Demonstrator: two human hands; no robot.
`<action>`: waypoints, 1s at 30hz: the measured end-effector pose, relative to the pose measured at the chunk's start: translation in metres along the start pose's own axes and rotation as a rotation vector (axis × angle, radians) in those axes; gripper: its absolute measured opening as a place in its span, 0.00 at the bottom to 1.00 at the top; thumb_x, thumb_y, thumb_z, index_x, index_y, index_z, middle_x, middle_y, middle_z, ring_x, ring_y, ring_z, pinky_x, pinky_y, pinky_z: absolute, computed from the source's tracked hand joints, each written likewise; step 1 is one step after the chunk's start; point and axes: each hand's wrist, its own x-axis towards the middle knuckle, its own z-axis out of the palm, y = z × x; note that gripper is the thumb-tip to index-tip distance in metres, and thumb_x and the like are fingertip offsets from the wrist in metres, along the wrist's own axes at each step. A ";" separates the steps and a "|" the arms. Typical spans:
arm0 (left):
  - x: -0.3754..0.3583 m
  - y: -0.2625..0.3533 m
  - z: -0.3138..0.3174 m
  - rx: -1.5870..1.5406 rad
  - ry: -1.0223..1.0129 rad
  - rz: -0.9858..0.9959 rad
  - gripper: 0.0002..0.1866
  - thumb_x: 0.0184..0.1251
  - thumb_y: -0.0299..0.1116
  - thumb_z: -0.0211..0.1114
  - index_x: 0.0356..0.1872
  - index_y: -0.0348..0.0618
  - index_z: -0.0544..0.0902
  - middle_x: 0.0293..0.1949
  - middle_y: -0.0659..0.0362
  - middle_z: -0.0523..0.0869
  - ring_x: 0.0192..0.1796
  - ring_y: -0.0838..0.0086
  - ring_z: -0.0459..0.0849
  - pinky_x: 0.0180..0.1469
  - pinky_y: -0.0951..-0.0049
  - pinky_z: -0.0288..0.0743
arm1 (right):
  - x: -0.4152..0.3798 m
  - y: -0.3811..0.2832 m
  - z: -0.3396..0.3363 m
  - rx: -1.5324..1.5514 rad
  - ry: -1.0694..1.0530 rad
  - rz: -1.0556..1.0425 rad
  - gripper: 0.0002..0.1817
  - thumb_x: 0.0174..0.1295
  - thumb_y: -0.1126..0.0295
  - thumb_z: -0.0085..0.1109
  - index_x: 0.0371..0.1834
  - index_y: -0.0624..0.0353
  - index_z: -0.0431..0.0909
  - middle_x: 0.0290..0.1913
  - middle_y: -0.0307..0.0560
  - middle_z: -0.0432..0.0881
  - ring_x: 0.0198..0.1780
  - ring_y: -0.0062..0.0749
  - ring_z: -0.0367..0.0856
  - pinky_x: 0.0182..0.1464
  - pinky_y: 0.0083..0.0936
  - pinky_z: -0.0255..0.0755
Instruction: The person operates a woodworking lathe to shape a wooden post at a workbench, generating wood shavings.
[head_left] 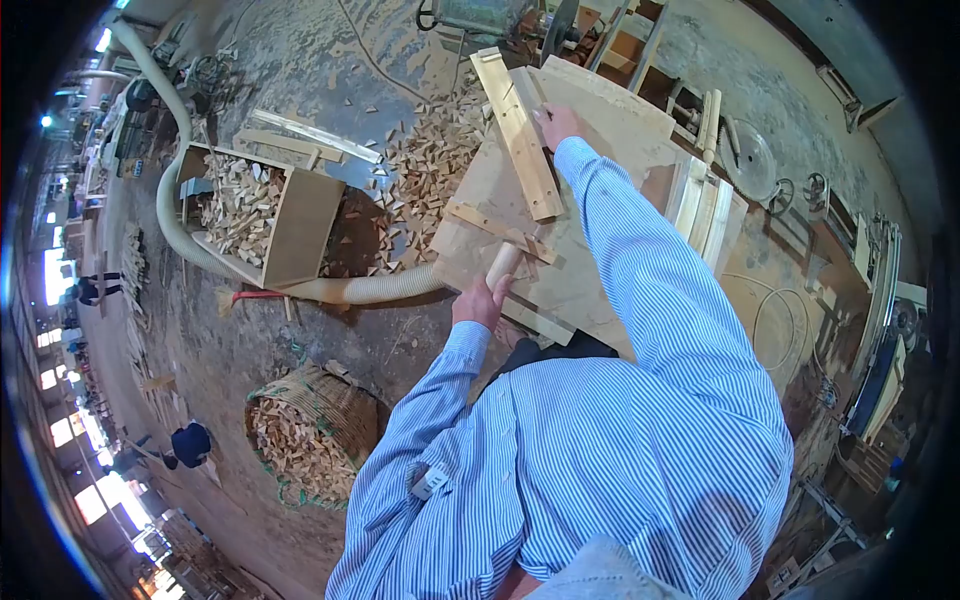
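My left hand (482, 302) is closed round the near end of a short, pale wooden piece (505, 262) at the front of the worktable (590, 260). The piece's far end meets a thin wooden strip (500, 232) lying across the tabletop. Farther out, my right hand (559, 127) rests by a long wooden board (520, 140) with holes along it. Its fingers are bent, and what they grip, if anything, is too small to make out.
Small triangular offcuts (430, 150) are heaped on the floor left of the table. A wooden box (305, 225) and a woven basket (355, 400) hold more. A ribbed hose (370, 288) runs to the table. A round saw blade (750, 160) lies beyond the right side.
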 end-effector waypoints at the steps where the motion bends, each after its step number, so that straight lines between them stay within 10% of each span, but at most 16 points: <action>1: 0.002 0.002 0.001 -0.007 0.024 0.004 0.36 0.76 0.68 0.51 0.42 0.37 0.78 0.37 0.36 0.88 0.41 0.38 0.88 0.44 0.42 0.81 | 0.001 0.000 -0.002 0.001 0.002 0.002 0.24 0.71 0.50 0.61 0.61 0.53 0.85 0.54 0.59 0.88 0.56 0.55 0.85 0.61 0.43 0.76; 30: 0.133 0.130 -0.003 -0.046 0.029 0.020 0.36 0.77 0.67 0.52 0.48 0.35 0.80 0.38 0.34 0.88 0.44 0.36 0.86 0.48 0.42 0.79 | 0.167 0.062 -0.051 0.026 0.012 0.075 0.21 0.71 0.49 0.59 0.58 0.47 0.87 0.57 0.57 0.86 0.58 0.57 0.83 0.62 0.48 0.76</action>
